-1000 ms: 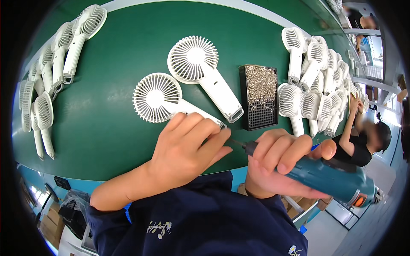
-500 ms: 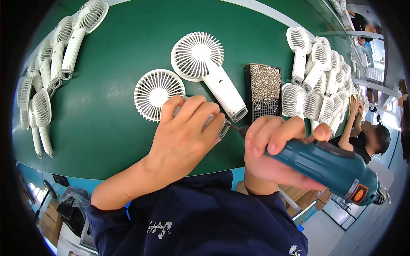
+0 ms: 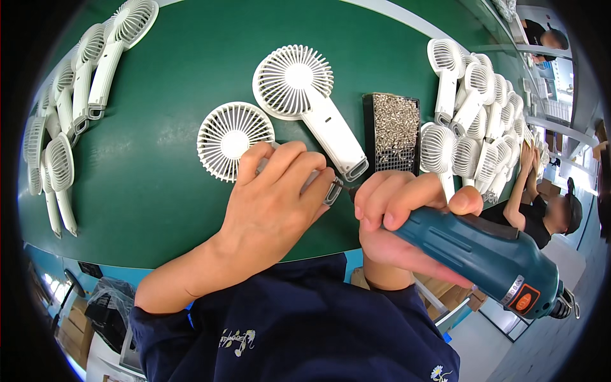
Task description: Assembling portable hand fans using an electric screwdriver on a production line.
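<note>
My left hand is closed around the handle of a white handheld fan, whose round slatted head sticks out beyond the fingers. Most of that handle is hidden under the hand; its grey-rimmed end shows past the index finger. In my right hand lies a teal electric screwdriver, its dark bit pointing left at the handle's end. The bit's tip meets or nearly meets that end; exact contact is too small to tell. Just beyond my hands a second white fan lies flat on the green table.
A black tray of small metal screws stands right of the second fan. Several white fans are heaped at the right, and several more line the left edge. Another person works at the far right.
My right hand and the electric screwdriver have shifted slightly left, the tool's rear end dropping lower. My left hand keeps its hold on the fan, nearly still.
</note>
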Available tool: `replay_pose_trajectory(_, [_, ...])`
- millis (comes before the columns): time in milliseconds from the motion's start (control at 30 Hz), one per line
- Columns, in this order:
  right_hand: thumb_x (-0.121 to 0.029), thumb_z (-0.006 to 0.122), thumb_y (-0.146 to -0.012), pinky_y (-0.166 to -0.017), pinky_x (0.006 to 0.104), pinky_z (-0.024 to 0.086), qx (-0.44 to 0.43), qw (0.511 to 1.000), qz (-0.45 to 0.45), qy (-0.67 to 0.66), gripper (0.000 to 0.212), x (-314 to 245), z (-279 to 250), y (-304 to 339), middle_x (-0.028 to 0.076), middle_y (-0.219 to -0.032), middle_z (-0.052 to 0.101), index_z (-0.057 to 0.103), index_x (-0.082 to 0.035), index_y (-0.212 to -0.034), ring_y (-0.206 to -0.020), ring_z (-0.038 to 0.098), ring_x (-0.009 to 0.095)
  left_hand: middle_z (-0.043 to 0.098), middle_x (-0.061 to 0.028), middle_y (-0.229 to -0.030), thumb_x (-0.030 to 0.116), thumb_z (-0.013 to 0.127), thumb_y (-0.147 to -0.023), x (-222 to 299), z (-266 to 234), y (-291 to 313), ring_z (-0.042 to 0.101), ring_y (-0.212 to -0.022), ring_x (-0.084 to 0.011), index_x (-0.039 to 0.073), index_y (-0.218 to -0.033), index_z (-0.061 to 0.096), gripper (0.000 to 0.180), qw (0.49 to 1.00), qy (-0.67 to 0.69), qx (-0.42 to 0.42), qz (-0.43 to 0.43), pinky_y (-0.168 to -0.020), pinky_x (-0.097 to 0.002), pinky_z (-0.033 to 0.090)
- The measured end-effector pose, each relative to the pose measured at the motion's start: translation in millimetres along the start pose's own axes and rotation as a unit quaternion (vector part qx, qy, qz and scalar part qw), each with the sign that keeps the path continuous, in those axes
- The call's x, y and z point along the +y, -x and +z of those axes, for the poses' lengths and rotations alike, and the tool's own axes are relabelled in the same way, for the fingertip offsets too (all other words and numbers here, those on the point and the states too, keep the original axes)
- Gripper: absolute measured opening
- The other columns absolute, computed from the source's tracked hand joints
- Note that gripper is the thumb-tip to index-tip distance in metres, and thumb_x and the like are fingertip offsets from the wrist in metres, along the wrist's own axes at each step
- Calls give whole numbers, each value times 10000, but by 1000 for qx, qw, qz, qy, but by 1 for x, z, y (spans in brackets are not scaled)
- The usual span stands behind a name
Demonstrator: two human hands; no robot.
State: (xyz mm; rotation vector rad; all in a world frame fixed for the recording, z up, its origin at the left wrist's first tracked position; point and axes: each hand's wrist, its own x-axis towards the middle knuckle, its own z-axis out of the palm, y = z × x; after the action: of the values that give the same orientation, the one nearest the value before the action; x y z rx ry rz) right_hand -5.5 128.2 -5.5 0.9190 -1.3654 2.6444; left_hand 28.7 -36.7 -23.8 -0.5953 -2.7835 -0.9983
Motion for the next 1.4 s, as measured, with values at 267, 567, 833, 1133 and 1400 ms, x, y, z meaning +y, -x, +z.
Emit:
replay_pose_trajectory(267, [-729, 472, -836, -440, 352, 412, 95, 989, -110, 39, 742, -24, -4, -9, 108, -730, 512, 389, -152, -1295, -461, 456, 208, 553, -18, -1045, 165, 782, -635, 5, -3, -3, 512, -1038, -224, 68, -1010, 654, 408, 1000, 7, 1, 3, -892, -417, 319])
replay_pose_trajectory(567, [-857, 231, -792, -347, 293, 378, 210, 943, -175, 187, 853, -33, -81, -11, 79, -647, 481, 374, -167, -1273, -395, 435, 169, 545, -21, -1033, 175, 775, -661, 8, 3, -4, 508, -1042, -218, 81, -1021, 636, 398, 999, -53, 11, 4, -905, -430, 319])
replay_pose_trajectory(833, [-878, 189, -768, -333, 271, 370, 272, 937, -134, 173, 876, -23, -88, -12, 69, -620, 468, 361, -179, -1268, -374, 428, 159, 554, -28, -1035, 174, 773, -665, 10, 5, -5, 516, -1031, -223, 77, -1031, 646, 399, 998, -59, 25, 2, -902, -429, 317])
replay_pose_trajectory(1133, [-719, 406, -875, -354, 238, 316, 207, 968, -119, 71, 686, -47, -28, -14, 25, -701, 453, 447, -125, -1215, -405, 394, 111, 539, -19, -889, 126, 809, -568, 11, 7, -2, 509, -815, -217, 74, -991, 696, 441, 987, 95, 116, 59, -753, -367, 345])
replay_pose_trajectory(1400, [-600, 449, -928, -364, 230, 375, 133, 990, -24, -31, 640, -37, 6, -10, 26, -703, 462, 373, -70, -1278, -417, 432, 94, 510, 15, -757, 135, 820, -581, 7, 13, -4, 491, -699, -164, 80, -838, 700, 289, 972, 188, 108, 95, -714, -333, 322])
